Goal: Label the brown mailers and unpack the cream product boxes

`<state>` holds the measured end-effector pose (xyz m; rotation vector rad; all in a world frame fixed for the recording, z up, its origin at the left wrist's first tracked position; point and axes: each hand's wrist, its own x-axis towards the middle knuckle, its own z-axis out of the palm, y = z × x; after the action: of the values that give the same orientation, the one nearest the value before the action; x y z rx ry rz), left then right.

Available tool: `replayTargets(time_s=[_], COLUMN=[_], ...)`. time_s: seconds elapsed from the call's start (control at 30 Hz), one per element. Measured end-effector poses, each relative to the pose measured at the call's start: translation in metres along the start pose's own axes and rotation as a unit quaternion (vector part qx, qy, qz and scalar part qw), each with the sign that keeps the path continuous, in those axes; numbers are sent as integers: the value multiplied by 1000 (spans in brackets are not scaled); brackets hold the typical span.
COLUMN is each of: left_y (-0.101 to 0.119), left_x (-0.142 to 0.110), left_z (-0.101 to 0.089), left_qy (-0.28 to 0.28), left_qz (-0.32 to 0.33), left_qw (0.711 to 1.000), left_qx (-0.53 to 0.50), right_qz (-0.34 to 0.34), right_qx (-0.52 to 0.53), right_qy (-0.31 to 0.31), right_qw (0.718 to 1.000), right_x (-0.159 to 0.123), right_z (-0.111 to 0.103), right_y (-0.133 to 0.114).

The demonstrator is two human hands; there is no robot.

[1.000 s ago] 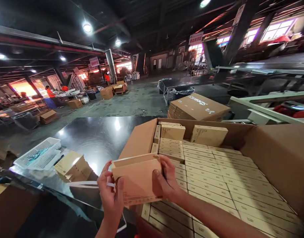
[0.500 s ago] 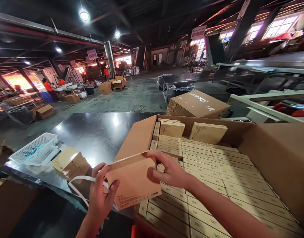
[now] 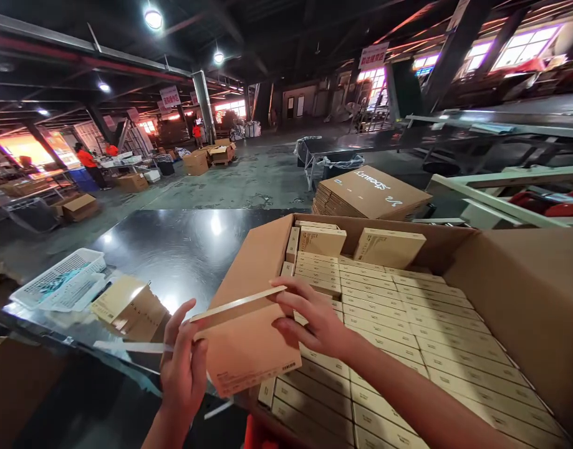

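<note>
A flat tan cardboard box, with small print and a barcode along its lower edge, is tilted in front of me. My right hand grips its right end, fingers over the top edge and thumb on the front face. At the left end is my left hand, its thumb and fingertips at the box's edge. A thin white strip trails leftward from between the left fingers. Below and to the right, a large open carton holds rows of similar small boxes, with a few standing at its back.
On the shiny black table lie a white plastic basket with teal items and a stack of cream boxes. Behind the carton sits a pile of flat cardboard. Several people in orange are far off at left.
My left thumb has slid from the box's face toward its left edge. The white strip, looped before, now stretches out to the left. My right hand keeps its hold.
</note>
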<state>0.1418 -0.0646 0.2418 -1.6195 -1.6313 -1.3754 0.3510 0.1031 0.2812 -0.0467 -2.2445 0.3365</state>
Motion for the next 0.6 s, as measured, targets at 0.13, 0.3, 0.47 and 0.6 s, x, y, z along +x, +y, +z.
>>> replayTargets(time_s=[0.13,0.3,0.47,0.6], left_y=[0,-3,-8,-9], left_x=[-4,-4,-3,-1], left_z=[10,10,7,7], left_qy=[71,66,46,41], left_qz=[9,3,2,5], left_qw=[997,996,995,996], left_qx=[-31,-66,-88,-82], right_qz=[-10,-15,-25,-12], right_qx=[3,22,45,51], right_qy=[51,77,88,81], right_qw=[999,997,995,995], right_x=[-3,-2,-3,-6], right_z=[10,11,11,12], right_y=[-1,1,8,12])
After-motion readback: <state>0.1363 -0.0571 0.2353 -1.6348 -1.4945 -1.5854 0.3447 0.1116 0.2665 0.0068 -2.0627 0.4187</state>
